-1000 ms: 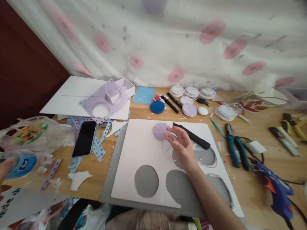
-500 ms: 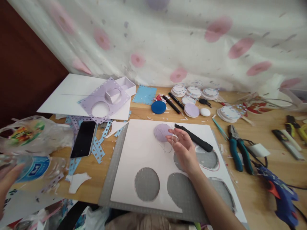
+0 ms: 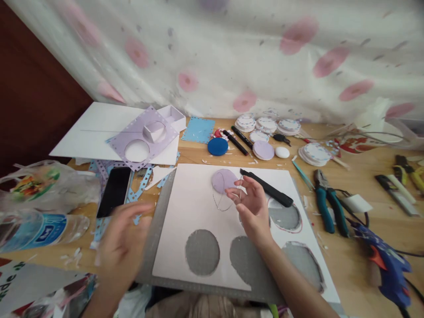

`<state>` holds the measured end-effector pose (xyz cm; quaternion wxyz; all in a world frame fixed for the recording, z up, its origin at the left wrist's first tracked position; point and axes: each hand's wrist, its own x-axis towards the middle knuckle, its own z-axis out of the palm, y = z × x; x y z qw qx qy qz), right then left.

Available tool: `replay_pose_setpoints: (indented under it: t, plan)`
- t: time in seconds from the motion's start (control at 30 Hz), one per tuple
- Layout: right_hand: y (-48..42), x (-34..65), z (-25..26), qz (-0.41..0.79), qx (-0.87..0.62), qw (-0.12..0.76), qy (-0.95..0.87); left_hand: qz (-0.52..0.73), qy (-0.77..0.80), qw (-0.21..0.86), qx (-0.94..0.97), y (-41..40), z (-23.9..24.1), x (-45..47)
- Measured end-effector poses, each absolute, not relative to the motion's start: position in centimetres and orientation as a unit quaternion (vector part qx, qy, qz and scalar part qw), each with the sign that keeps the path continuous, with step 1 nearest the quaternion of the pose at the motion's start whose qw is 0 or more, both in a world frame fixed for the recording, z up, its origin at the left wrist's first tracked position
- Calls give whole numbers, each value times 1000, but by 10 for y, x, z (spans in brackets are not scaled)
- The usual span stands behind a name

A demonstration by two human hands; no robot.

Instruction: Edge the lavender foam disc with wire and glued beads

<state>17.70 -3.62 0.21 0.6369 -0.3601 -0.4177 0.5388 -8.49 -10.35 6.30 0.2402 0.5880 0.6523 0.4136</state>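
A: From the head camera, taking the board (image 3: 175,212) as the dial with twelve on its far side, where was the right hand (image 3: 255,212)?

B: Over the board, just off its middle toward two. The fingers were loosely curled, about half open, and their tips had hold of a thin loop (image 3: 222,210).

A: Chain or cord?

B: Too fine to tell. It hung on the nine o'clock side of the fingers and crossed in front of the lilac disc (image 3: 229,177), which lay at twelve on the board. Whether it touched the disc, I couldn't say.

A: And the left hand (image 3: 124,240)?

B: Out at nine, beyond the board's edge — blurred, fingers extended, the grip loose and bare as far as I could see. The phone (image 3: 114,190) was just beside it toward ten, and a bottle (image 3: 48,229) lay farther out at nine.

A: What else was on the board?

B: A black cutter (image 3: 270,190) between one and two, beside the right hand, and several round holes. A grey mat (image 3: 157,221) showed through those and along the nine o'clock edge.

A: Around it?

B: A blue lid (image 3: 217,146) and pens (image 3: 235,143) at twelve, stacked discs (image 3: 289,126) at one, pliers (image 3: 320,183) between two and three, a glue gun (image 3: 387,251) past three. A lilac sheet (image 3: 130,131) with two round holes lay between ten and eleven, partly over white card (image 3: 82,141).
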Motion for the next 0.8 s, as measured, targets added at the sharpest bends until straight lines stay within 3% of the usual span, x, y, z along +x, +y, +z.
replay_pose_setpoints:
  t: [0.1, 0.2, 0.37, 0.47, 0.63, 0.8]
  plan:
    - [-41, 170, 2, 524, -361, 649, -417, 397, 528, 384, 645, -55, 55, -19]
    - [-42, 170, 0, 509, -364, 645, -438, 392, 479, 456, 640, -25, 49, 14]
    - [-29, 192, -4, 441, -437, 654, -432, 366, 420, 607, 567, -3, 39, 1]
    - [-24, 201, -3, 508, -434, 619, -414, 318, 381, 674, 548, -2, 30, -9]
    - [-32, 190, 2, 616, -396, 481, -481, 249, 405, 658, 584, -7, 24, -10]
    - [-39, 181, 4, 585, -425, 459, -517, 262, 434, 586, 632, -7, 22, -11]
